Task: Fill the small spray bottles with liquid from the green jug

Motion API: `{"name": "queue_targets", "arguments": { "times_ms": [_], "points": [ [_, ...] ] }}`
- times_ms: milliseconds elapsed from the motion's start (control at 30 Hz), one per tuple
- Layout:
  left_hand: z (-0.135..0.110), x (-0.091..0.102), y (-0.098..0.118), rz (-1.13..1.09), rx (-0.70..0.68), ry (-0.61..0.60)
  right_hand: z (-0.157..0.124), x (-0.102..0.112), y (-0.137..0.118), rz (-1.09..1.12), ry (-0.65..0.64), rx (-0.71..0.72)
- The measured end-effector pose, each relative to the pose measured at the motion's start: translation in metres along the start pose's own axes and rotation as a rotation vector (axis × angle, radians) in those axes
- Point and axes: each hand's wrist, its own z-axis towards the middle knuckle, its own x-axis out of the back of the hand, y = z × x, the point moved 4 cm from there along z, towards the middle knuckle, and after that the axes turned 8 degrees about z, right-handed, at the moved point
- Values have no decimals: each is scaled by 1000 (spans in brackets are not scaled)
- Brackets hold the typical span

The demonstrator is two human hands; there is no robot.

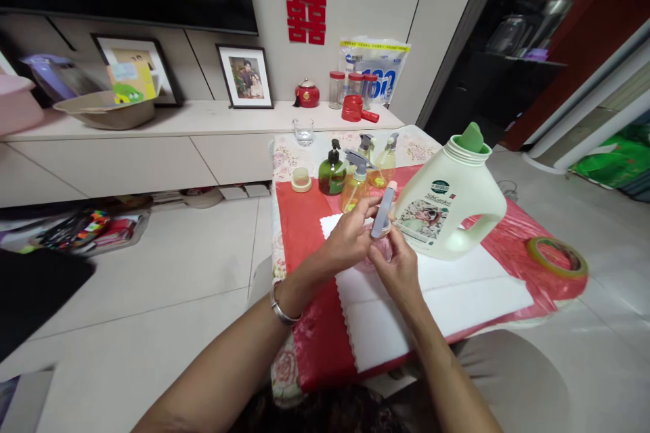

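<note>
My left hand and my right hand meet over a white cloth on the small table. Between them is a small pink spray bottle with a grey trigger head that sticks up. The left hand's fingers curl around the head. My right hand wraps around the bottle's body from below. A silver bracelet sits on my left wrist. Just to the right stands a large pale green detergent jug, its cap open.
Behind my hands stand a dark green pump bottle, yellow spray bottles, a small jar and a glass. A roll of tape lies at the table's right edge. A low cabinet runs along the wall.
</note>
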Motion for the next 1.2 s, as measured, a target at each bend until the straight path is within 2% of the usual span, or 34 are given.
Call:
{"name": "queue_targets", "arguments": {
  "times_ms": [167, 333, 433, 733, 933, 1100, 1200],
  "points": [
    [-3, -5, -3, -153, 10, -31, 1, -1, -1, 8, 6, 14],
    [-4, -11, -5, -176, 91, 135, 1, -1, 1, 17, 6, 27],
    [-3, -13, -4, -116, 90, 172, 0, -1, 2, 10, 7, 24],
    [5, 2, 4, 49, 15, 74, 0, 0, 1, -16, 17, -1],
    [18, 10, 21, 254, 10, -71, 0, 1, 1, -37, -2, -31],
    [24, 15, 20, 304, 17, -209, 0, 0, 2, -44, 2, -54],
    [23, 15, 19, 369, -36, -204, 0, 0, 2, -45, -2, -52]
  ]
}}
